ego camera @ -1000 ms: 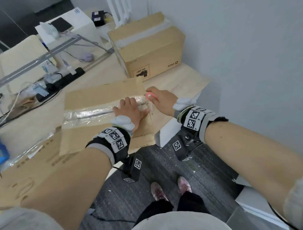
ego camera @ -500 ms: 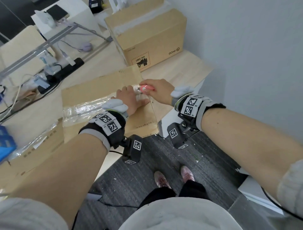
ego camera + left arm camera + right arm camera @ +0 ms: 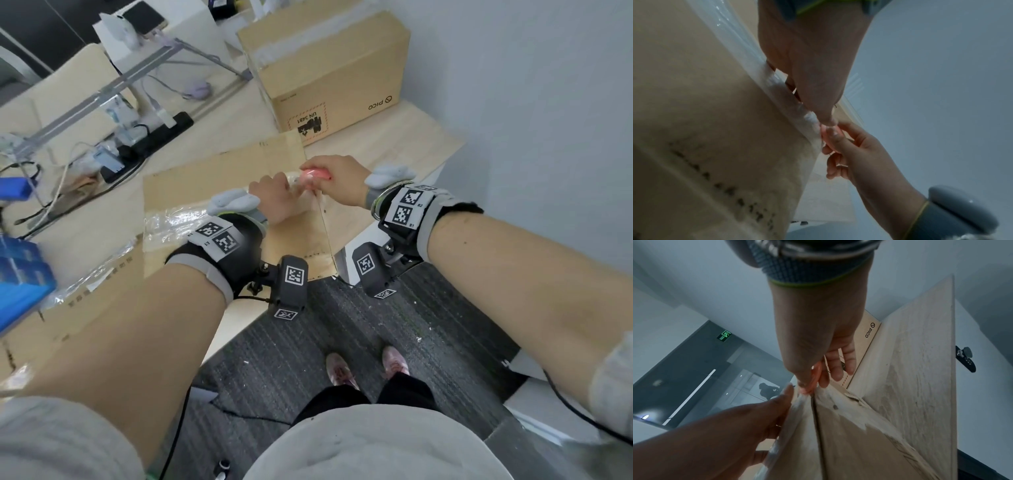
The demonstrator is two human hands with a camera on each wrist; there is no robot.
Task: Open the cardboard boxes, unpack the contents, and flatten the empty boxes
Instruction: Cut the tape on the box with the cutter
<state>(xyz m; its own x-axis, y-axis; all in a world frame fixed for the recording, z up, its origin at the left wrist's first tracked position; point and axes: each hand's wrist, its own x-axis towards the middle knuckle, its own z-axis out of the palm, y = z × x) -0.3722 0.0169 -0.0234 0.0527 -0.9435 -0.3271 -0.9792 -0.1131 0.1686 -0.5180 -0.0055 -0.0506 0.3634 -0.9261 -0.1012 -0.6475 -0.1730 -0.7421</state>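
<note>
A shallow cardboard box (image 3: 212,181) lies on the wooden table (image 3: 394,144), with crinkled clear tape (image 3: 171,222) along its top seam. My left hand (image 3: 274,202) grips the box at the tape's right end, thumb by the seam. In the left wrist view the thumb (image 3: 818,100) reaches down onto the tape (image 3: 748,53). My right hand (image 3: 329,178) holds a pink cutter (image 3: 313,174), its tip at the tape end beside my left thumb. The right wrist view shows the cutter (image 3: 813,379) at the seam of the box (image 3: 849,443). The blade is hidden.
A larger sealed cardboard box (image 3: 329,68) marked PICO stands behind, near the wall. A flattened cardboard sheet (image 3: 85,291) and blue packages (image 3: 20,274) lie at the left. A black power strip (image 3: 154,137) and cables sit further back. The table edge and dark carpet (image 3: 376,325) are below my hands.
My left hand has shifted right along the tape toward the cutter, its fingers now curled. My right hand keeps the cutter at the box's right end.
</note>
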